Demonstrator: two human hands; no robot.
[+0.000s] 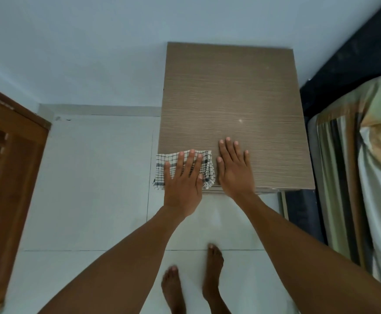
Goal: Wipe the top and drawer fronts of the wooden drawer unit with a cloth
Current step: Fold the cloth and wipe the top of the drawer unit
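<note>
While the left hand (182,177) presses the cloth (208,166) flat on the near-left corner of the unit (230,87), the right hand (233,171) lies spread beside it. Wiping the top seems in hand; next, sweep the cloth toward the far edge.

The top of the drawer unit (235,94) is free from its middle to the far and right edges. Only the near-left corner is taken, by the checked cloth (161,171) under the left hand (182,184), with the right hand (233,173) flat just beside it. The wall (117,53) closes the far side, the bed (355,155) crowds the right, and tiled floor (94,177) lies open on the left up to the wooden door (8,166).
</note>
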